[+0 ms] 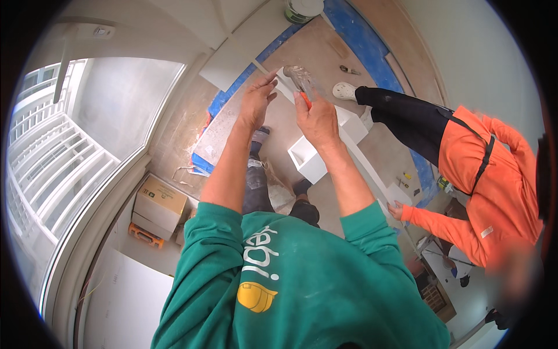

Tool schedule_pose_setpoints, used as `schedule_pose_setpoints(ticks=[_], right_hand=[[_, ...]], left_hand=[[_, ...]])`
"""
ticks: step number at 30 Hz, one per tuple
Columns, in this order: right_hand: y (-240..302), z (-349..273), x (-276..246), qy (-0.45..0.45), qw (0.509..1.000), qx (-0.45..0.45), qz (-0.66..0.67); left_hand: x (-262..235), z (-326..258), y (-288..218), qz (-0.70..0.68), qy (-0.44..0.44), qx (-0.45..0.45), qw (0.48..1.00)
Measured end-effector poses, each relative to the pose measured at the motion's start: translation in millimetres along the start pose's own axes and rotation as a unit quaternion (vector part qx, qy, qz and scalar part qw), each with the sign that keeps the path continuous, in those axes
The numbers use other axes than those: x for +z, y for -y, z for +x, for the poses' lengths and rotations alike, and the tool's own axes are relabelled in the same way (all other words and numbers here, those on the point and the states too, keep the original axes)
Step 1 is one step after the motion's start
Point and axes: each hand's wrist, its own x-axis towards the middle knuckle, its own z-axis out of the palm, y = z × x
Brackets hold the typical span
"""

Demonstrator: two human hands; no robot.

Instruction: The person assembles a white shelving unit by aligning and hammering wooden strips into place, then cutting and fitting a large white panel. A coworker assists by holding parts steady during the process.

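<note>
My right hand is closed around a hand tool with an orange grip; its shiny grey head is blurred, so its kind is unclear. A long, narrow white panel runs diagonally below the tool. My left hand is raised beside the panel's far end, fingers stretched out and holding nothing; whether the fingertips touch the panel I cannot tell. Below my right hand, a white open box adjoins the panel. At right, a person in an orange top has one hand near the panel's near end.
Blue sheeting edges the brown floor covering. A bucket stands at the far edge. Small tools lie on the floor. To my left are a cardboard box, an orange case and a window with white railings.
</note>
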Motion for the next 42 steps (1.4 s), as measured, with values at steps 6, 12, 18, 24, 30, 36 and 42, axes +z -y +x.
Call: schedule_pose_setpoints(ticks=[6, 12, 18, 24, 30, 36, 42], right_hand=[[14.0, 12.7, -1.2, 0.017, 0.999, -0.008, -0.043], [17.1, 15.7, -2.7, 0.051, 0.997, -0.006, -0.064], [10.8, 20.1, 3.2, 0.016, 0.999, 0.000, -0.044], [18.9, 12.7, 10.1, -0.026, 0.998, 0.051, 0.035], [22.8, 14.4, 7.4, -0.019, 0.998, 0.051, 0.019], [27.4, 13.6, 13.2, -0.048, 0.995, 0.075, 0.032], [18.2, -11.5, 19.9, -0.055, 0.990, 0.118, 0.049]], left_hand=[[-0.2, 6.5, 1.4, -0.009, -0.018, 0.004, 1.000], [-1.2, 5.6, 6.8, -0.012, -0.018, 0.000, 1.000], [2.4, 9.2, 4.5, 0.020, -0.024, 0.021, 0.999], [12.7, -6.1, -10.0, 0.056, -0.019, 0.016, 0.998], [4.5, 0.9, 2.0, 0.027, -0.020, 0.014, 0.999], [-1.1, 6.6, 8.2, -0.001, 0.005, 0.009, 1.000], [3.6, 7.3, -5.4, 0.047, -0.001, 0.004, 0.999]])
